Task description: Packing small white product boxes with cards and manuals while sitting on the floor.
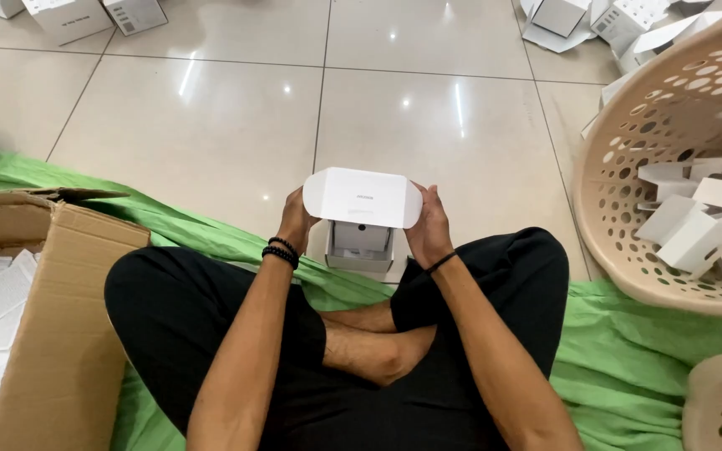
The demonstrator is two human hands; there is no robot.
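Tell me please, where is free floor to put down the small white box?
Bare tiles lie ahead of the white box, between the green cloth and the far boxes. Crowded: the cardboard carton beside the left hand, and the basket beside the right hand.

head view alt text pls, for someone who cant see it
A person sitting cross-legged on a green cloth holds a small white box, lid flap open, between left hand and right hand. A cardboard carton stands at left, a perforated beige basket of white boxes at right.

Small white box (362, 219), lid flap open, seemingly upright.
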